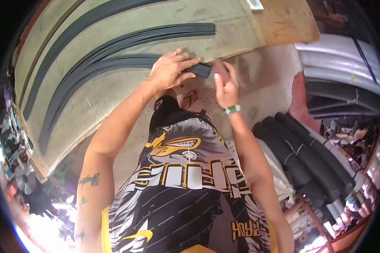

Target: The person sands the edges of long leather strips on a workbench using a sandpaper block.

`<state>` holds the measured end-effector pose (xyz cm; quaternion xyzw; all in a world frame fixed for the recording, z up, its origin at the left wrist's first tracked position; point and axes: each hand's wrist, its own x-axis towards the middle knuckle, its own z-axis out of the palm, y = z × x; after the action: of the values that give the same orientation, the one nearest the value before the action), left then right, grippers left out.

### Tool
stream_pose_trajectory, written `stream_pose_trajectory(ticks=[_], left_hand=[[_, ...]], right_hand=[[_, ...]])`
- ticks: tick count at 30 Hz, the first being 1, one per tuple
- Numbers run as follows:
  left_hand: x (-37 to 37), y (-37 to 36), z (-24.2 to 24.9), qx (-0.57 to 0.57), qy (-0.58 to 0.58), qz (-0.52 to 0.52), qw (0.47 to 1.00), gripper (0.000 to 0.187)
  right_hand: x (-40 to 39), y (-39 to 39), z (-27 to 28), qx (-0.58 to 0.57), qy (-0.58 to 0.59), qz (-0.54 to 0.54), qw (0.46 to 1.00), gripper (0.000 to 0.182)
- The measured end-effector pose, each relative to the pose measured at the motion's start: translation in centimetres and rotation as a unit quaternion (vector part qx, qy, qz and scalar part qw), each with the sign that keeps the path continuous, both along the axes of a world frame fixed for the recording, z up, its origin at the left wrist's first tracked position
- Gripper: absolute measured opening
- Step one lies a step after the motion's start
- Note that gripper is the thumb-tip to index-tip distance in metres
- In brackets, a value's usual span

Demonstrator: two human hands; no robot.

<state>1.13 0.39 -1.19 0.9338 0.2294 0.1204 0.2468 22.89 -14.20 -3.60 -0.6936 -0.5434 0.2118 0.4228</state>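
Note:
A bundle of long dark grey strips curves over the board, its near end reaching the board's edge. My left hand lies on this bundle close to its end, fingers bent over the top and pressing on it. Just right of the strip ends, my right hand is closed around a reddish-brown block, slightly blurred. The block is beside the ends; whether it touches them cannot be made out. A second bundle of strips lies farther back on the board.
More dark strips lie on the pale board, with a small white object at its far edge. Dark rolls lean at the right, below silvery rolls. My foot shows on the floor.

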Motion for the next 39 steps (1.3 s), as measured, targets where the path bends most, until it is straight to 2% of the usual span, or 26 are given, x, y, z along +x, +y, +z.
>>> stream_pose_trajectory(ticks=[1, 2, 4, 7, 10, 11, 14, 16, 18, 20, 22, 24, 26, 28, 31, 32, 33, 34, 37, 39], left_hand=[[0.3, 0.6, 0.3, 0.005, 0.000, -0.001, 1.000, 0.056], [0.6, 0.9, 0.5, 0.002, -0.002, -0.006, 1.000, 0.056], [0.5, 0.8, 0.7, -0.005, -0.003, -0.006, 1.000, 0.055], [0.6, 0.6, 0.6, -0.007, 0.003, 0.006, 1.000, 0.054], [0.7, 0.7, 0.7, -0.009, 0.008, 0.002, 1.000, 0.054], [0.7, 0.6, 0.8, -0.018, 0.014, 0.002, 1.000, 0.054], [0.9, 0.4, 1.5, -0.035, 0.019, 0.026, 0.999, 0.050], [1.2, 0.1, 2.2, -0.062, -0.021, 0.047, 0.997, 0.039], [1.4, 0.5, 2.2, -0.158, 0.016, 0.099, 0.982, 0.034], [2.1, 1.3, 2.2, -0.209, 0.038, 0.133, 0.968, 0.031], [2.7, 1.7, 2.4, -0.224, 0.052, 0.154, 0.961, 0.029], [3.0, 2.4, 2.6, -0.256, 0.064, 0.150, 0.953, 0.029], [3.4, 3.6, 3.1, -0.284, 0.107, 0.136, 0.943, 0.029], [3.8, 4.7, 2.9, -0.270, 0.125, 0.108, 0.949, 0.029], [4.6, 6.6, 2.1, -0.125, 0.054, 0.087, 0.987, 0.028], [5.0, 7.4, 2.3, -0.082, 0.021, 0.082, 0.993, 0.027], [5.5, 8.1, 3.8, -0.052, 0.047, 0.087, 0.994, 0.023], [5.8, 8.7, 4.8, -0.075, -0.004, 0.087, 0.993, 0.023], [5.3, 8.8, 7.3, -0.015, -0.067, 0.047, 0.996, 0.029], [3.8, 7.5, 8.0, -0.007, -0.083, 0.011, 0.996, 0.034]], right_hand=[[-1.0, -0.1, -0.7, -0.004, -0.005, 0.009, 1.000, 0.040], [-0.7, -1.3, -3.8, -0.024, 0.022, 0.011, 0.999, 0.041], [0.0, -2.1, -3.6, -0.057, -0.027, 0.053, 0.997, 0.043], [0.0, -1.6, -3.2, -0.010, 0.019, -0.029, 0.999, 0.044], [-1.9, -0.9, -3.5, 0.007, 0.079, -0.053, 0.995, 0.041], [-1.3, -1.8, -5.8, -0.022, 0.004, -0.017, 1.000, 0.040], [0.1, -7.1, -10.4, -0.129, -0.027, 0.031, 0.991, 0.040], [1.9, -10.2, -10.9, -0.184, 0.015, -0.047, 0.982, 0.043], [4.5, -15.0, -15.6, -0.183, 0.023, -0.148, 0.972, 0.043], [6.1, -18.9, -17.0, -0.206, 0.132, -0.259, 0.934, 0.041], [7.4, -25.3, -22.3, -0.229, -0.053, -0.283, 0.930, 0.038], [6.3, -29.0, -21.6, -0.335, 0.058, -0.339, 0.877, 0.035], [3.7, -32.7, -22.7, -0.314, 0.067, -0.403, 0.857, 0.035], [1.0, -34.4, -22.1, -0.339, 0.049, -0.408, 0.846, 0.037], [-4.1, -34.9, -21.3, -0.302, 0.103, -0.470, 0.823, 0.039], [-5.9, -34.4, -21.2, -0.324, 0.095, -0.495, 0.800, 0.040], [-7.7, -33.7, -20.9, -0.348, 0.085, -0.517, 0.778, 0.041], [-8.9, -33.0, -20.2, -0.373, 0.070, -0.532, 0.757, 0.042], [-12.4, -30.9, -17.9, -0.234, 0.136, -0.514, 0.814, 0.045], [-13.3, -30.7, -17.5, -0.262, 0.112, -0.517, 0.807, 0.045]])
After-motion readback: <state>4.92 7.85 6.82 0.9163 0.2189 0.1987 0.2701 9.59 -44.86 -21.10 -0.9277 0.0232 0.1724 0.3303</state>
